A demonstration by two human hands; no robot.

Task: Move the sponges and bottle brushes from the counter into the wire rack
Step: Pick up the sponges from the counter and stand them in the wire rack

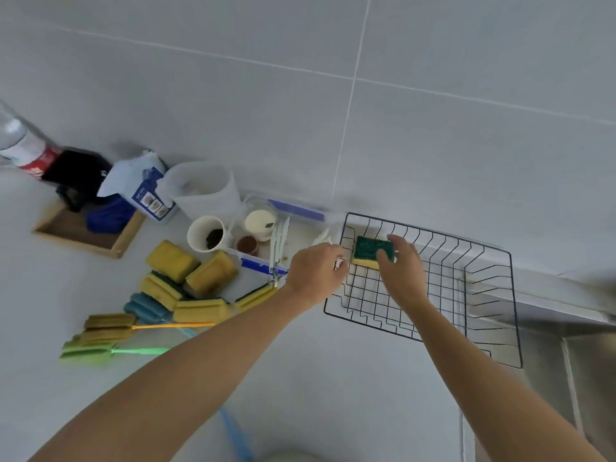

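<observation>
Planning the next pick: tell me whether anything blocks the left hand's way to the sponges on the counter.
Nothing visible does. The left hand hovers at the wire rack's left edge; the sponges lie left of it, uncovered on the counter.

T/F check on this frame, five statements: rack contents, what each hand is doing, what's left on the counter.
1. A green-topped sponge sits in the wire rack. True.
2. The right hand is at that sponge, thumb on its green top. True.
3. The left hand holds a bottle brush. False: it holds no brush and sits at the rack's left edge.
4. All sponges are already in the rack. False: a pile of yellow sponges is on the counter, left of the rack.
5. The bottle brushes lie on the counter. True.
</observation>
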